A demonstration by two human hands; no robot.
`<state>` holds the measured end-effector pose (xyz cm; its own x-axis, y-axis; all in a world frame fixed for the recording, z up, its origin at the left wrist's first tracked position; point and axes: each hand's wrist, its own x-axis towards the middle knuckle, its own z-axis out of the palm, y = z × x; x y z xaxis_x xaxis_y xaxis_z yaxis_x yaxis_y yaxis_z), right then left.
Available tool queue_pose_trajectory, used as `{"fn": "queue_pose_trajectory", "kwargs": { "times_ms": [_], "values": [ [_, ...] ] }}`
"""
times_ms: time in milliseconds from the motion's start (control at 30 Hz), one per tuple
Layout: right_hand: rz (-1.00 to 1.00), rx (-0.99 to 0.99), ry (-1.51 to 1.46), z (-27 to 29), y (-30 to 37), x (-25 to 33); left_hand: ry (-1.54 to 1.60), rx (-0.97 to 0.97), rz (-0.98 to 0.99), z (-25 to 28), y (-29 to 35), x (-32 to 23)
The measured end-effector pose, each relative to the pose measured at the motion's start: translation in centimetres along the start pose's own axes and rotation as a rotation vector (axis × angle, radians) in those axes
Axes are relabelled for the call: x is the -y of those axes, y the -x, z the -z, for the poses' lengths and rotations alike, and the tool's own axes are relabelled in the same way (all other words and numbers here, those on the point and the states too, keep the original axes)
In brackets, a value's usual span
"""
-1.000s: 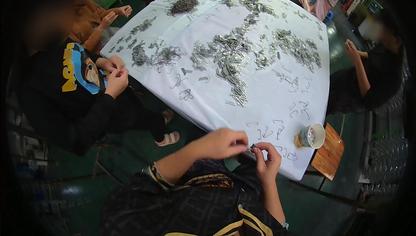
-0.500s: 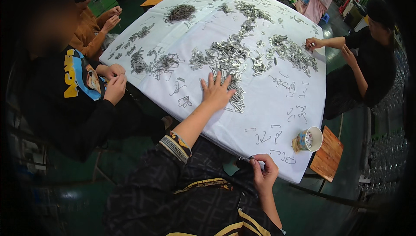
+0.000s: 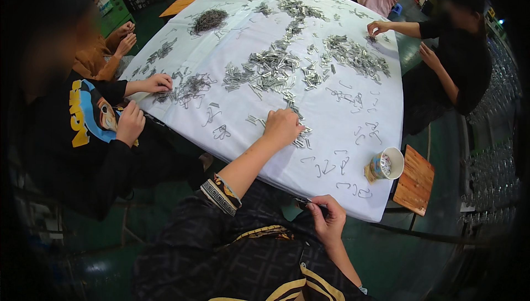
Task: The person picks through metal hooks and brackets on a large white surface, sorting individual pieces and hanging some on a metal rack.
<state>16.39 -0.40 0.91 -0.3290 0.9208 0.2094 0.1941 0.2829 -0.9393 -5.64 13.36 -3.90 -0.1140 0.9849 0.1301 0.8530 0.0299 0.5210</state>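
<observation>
My left hand (image 3: 283,127) rests on the table's near side with its fingers curled down among small silvery metal clips (image 3: 301,140). Its fingertips are mostly hidden, so what they grip does not show. Just off the table's front edge, my right hand (image 3: 329,219) pinches a small dark metal piece (image 3: 302,201) between thumb and forefinger. A large heap of the same narrow clips (image 3: 273,69) spreads beyond my left hand. Thin bent wire hooks (image 3: 326,167) lie scattered on the white cloth between my hands and the paper cup.
A paper cup (image 3: 377,167) with small pale things inside stands near the right corner of the white-covered table (image 3: 248,149). Wooden stools (image 3: 415,182) flank it. Tangled wire hooks (image 3: 210,20) pile up at the far left. Co-workers' hands (image 3: 159,83) work at the left and right edges.
My left hand has gone from spread flat over the clips to curled in among them. The left co-worker's one hand has reached onto the table. The view has shifted slightly.
</observation>
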Motion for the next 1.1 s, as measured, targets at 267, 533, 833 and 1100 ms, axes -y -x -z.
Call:
{"fn": "queue_pose_trajectory", "kwargs": {
  "times_ms": [267, 533, 833, 1100],
  "values": [
    [-0.036, -0.015, 0.013, 0.3, 0.5, 0.3, -0.085, 0.000, -0.071, -1.5, 1.1, 0.1],
    [-0.045, -0.018, -0.022, -0.3, 0.5, -0.3, 1.093, 0.262, 0.164, 2.3, 3.4, 0.9],
    [-0.136, -0.075, -0.089, -0.9, 0.2, -1.0, 1.517, 0.515, 0.174, 5.8, 9.8, -3.2],
    [-0.110, -0.058, -0.068, -0.8, 0.1, 0.2, 1.526, 0.546, -0.019, 6.2, 12.5, -4.7]
  ]
}}
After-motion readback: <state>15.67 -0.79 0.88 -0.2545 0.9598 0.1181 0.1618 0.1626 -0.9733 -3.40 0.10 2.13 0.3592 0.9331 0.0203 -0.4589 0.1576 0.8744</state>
